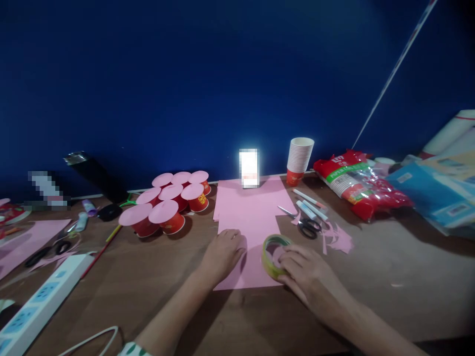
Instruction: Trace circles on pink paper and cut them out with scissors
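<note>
A pink paper sheet lies on the brown table in front of me. My left hand rests on the sheet's left edge with its fingers curled down, pressing the paper. My right hand grips a roll of yellowish tape that stands on the sheet's lower right part; the fingers wrap the roll's near side. Black-handled scissors lie just right of the sheet, apart from both hands.
Several red cups capped with pink discs stand at left. A stack of paper cups, markers, pink scraps and a red bag lie right. A white power strip and other scissors lie far left.
</note>
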Motion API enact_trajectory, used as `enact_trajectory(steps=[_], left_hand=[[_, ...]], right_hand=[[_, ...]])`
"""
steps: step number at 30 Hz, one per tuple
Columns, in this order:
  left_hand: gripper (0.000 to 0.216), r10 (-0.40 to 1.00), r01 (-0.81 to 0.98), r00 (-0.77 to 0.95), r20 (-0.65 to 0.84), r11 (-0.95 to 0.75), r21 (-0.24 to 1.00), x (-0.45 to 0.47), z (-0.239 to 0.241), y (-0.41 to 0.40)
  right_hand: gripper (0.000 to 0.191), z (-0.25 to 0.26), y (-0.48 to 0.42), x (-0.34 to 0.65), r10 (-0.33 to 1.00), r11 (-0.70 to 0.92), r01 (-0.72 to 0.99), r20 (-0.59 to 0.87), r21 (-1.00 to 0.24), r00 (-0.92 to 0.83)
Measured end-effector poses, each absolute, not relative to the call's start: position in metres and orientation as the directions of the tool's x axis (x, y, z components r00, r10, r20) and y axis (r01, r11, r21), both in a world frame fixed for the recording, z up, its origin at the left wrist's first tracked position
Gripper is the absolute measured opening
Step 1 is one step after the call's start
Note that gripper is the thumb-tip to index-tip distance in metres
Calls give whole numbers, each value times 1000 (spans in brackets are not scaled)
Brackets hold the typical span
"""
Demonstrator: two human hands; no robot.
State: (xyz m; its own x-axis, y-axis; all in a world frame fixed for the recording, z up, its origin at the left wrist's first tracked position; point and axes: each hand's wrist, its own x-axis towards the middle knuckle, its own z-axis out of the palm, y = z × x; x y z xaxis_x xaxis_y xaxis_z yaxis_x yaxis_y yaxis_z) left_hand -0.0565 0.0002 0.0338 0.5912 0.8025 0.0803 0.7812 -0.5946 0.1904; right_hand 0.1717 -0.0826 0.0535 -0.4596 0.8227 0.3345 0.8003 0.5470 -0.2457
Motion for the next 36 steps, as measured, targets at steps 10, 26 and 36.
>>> enact_trajectory(steps=[10,26,36], left_hand=[[17,800,785,598,41,-595,173,-55,37,-17],[19,793,779,606,-59,-577,245,-47,44,-37],[13,664,609,747,39,-706,362,-27,46,-35]], right_hand=[[14,60,-87,181,815,555,802,336,-220,-471],[7,50,-40,170,791,555,826,369,-99,-488],[30,75,3,209,940,289,722,330,-628,-89]])
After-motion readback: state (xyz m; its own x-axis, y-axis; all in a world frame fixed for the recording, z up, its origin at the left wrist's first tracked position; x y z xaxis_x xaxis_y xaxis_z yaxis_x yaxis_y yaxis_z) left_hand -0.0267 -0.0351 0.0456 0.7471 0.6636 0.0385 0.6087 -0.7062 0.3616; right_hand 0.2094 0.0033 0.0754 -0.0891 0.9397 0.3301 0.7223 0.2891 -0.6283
